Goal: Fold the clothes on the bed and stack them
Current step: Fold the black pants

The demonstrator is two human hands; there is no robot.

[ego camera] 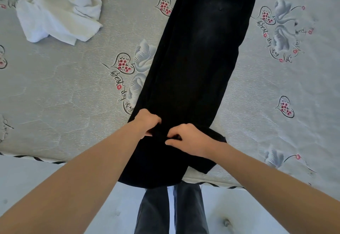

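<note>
A long black garment (198, 64) lies stretched lengthwise on the bed (64, 95), running from the top of the view down to the near edge, where its lower end hangs slightly over. My left hand (147, 123) grips the fabric at its left side near the bottom. My right hand (187, 140) pinches a fold of the same black cloth just beside it. The two hands are close together. A crumpled white garment (58, 11) lies at the far left of the bed.
The bed's grey sheet has printed hearts, swans and script. Its near edge (36, 158) runs across the lower part of the view. Below it are the pale floor (239, 211) and my legs in dark trousers (173, 213).
</note>
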